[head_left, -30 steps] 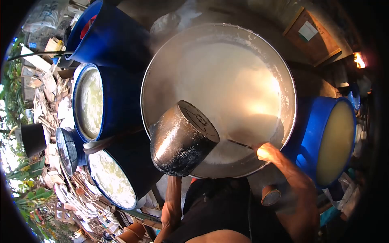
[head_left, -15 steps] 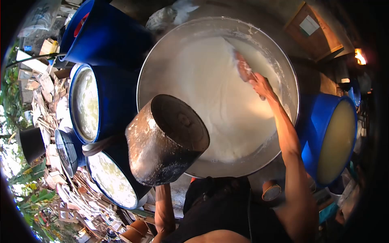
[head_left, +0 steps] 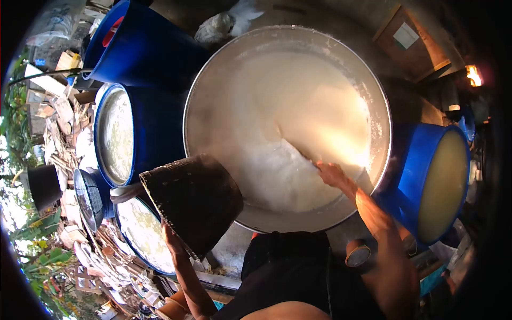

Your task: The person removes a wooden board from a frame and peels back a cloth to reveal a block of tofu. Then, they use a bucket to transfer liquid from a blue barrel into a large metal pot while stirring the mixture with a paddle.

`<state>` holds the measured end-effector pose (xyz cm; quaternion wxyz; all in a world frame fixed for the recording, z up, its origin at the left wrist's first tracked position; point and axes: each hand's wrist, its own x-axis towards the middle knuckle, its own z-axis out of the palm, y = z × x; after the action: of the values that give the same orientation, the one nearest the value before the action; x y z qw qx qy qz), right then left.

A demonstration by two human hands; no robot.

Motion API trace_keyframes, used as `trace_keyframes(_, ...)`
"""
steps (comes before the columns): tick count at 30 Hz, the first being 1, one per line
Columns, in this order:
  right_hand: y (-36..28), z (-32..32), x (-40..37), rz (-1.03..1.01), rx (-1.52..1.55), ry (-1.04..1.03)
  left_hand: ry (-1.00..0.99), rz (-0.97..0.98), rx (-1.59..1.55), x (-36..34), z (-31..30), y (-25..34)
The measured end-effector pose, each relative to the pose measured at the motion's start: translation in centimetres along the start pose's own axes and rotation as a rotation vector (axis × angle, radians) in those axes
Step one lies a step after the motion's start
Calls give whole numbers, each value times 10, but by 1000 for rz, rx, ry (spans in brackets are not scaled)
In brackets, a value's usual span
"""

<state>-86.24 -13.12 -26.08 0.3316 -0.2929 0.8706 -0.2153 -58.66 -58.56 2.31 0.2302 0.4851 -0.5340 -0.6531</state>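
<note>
A large round metal vat [head_left: 385, 133] holds pale, milky liquid. Over its near right part, my right hand [head_left: 333, 176] grips a paddle [head_left: 298, 151], whose blade dips into the liquid near the middle. My left hand [head_left: 172, 239] is on the near side of a dark, worn bucket [head_left: 197, 200], its fingers partly hidden at the rim. The bucket is tilted beside the vat's lower left edge.
Blue barrels [head_left: 154, 122] with whitish contents stand left of the vat, and another blue barrel [head_left: 413, 176] stands right. A small brown cup [head_left: 357, 253] sits near my right forearm. A fire [head_left: 473, 76] burns at the far right.
The bucket has moved left and turned, and my left hand now shows beside it. My right hand and the paddle have come nearer to me, from the vat's upper right toward its middle.
</note>
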Motion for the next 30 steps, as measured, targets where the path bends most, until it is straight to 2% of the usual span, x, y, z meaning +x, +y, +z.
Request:
trace_keyframes(1,-7,-6,-20,-31,7,-32,-4,4,-5,-2,3,5)
trace_keyframes(3,-18,-10,-55,-62,10,-58,-36,119,364,-6,15,21)
trace_keyframes(5,-18,-11,-80,-34,-230,-270,-64,161,466,-20,51,42)
trace_keyframes(8,-29,-62,-111,-107,-291,-288,-74,240,611,-16,52,38)
trace_keyframes(10,-31,-121,-108,-44,-129,-344,-31,335,963,-7,42,33)
trace_keyframes(12,-7,-146,-105,-80,276,-242,-23,294,1061,-10,52,37)
trace_keyframes(14,-54,-199,-95,383,434,-216,17,404,1304,-3,43,28)
trace_keyframes(15,-57,-201,-84,344,628,-84,18,399,1310,-1,43,26)
trace_keyframes(18,-20,-174,-15,299,521,311,81,303,1301,5,39,24)
trace_keyframes(21,-9,-169,67,288,620,473,58,317,1303,18,30,20)
trace_keyframes(24,20,-156,142,207,590,458,67,327,1341,22,29,23)
trace_keyframes(26,35,-136,178,272,807,181,-72,84,1175,16,45,39)
trace_keyframes(27,34,-123,183,272,810,177,-70,82,1178,16,46,40)
trace_keyframes(29,28,-102,190,195,525,88,-63,102,1158,15,46,38)
trace_keyframes(30,27,-86,186,193,523,88,-61,101,1156,18,36,32)
